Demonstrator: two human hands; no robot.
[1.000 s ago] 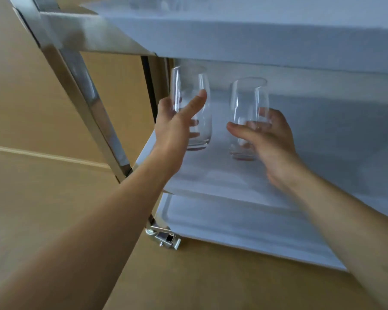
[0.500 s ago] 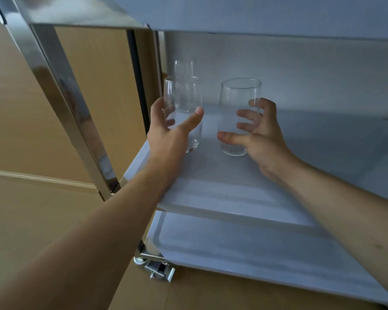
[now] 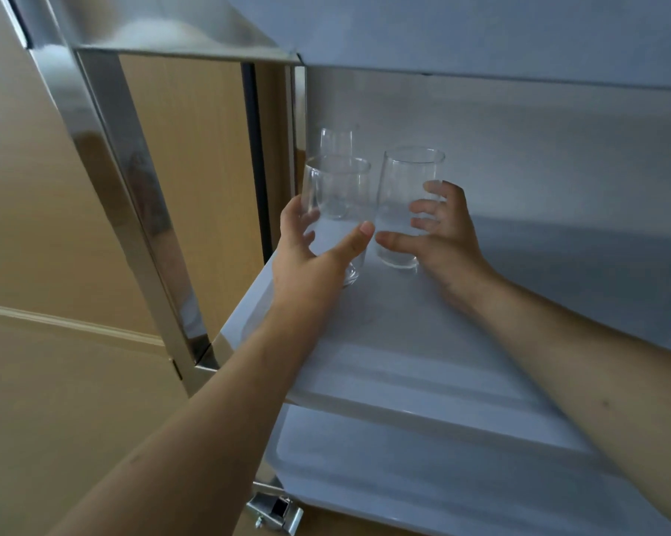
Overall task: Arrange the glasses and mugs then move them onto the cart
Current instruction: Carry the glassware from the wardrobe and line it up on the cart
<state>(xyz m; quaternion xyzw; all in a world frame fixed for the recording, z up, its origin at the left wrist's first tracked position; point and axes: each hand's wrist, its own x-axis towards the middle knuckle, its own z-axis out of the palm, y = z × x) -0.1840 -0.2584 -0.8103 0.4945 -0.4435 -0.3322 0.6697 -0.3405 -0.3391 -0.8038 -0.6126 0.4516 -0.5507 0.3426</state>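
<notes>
The left fingers (image 3: pixel 301 220) are being kept curled round the left glass (image 3: pixel 335 210), thumb across its near side, so the left hand (image 3: pixel 306 261) is clamped on it. The right fingers (image 3: pixel 428 206) are being held spread against the far side of the right glass (image 3: pixel 405 203), with the thumb laid along its near wall; the right hand (image 3: pixel 440 241) is gripping it low down. Both glasses are being held upright on the middle shelf (image 3: pixel 403 342) of the cart (image 3: pixel 132 195), close beside each other near the shelf's left rear corner. Whether the left glass's base is touching the shelf cannot be told. Compared with half a second ago, the two thumbs are now being brought almost tip to tip, and the glasses are being kept nearer together. A third glass (image 3: pixel 335 139) is being seen behind the left one, standing further back. A lower shelf (image 3: pixel 422 477) and a caster (image 3: pixel 274 510) are being shown beneath.
</notes>
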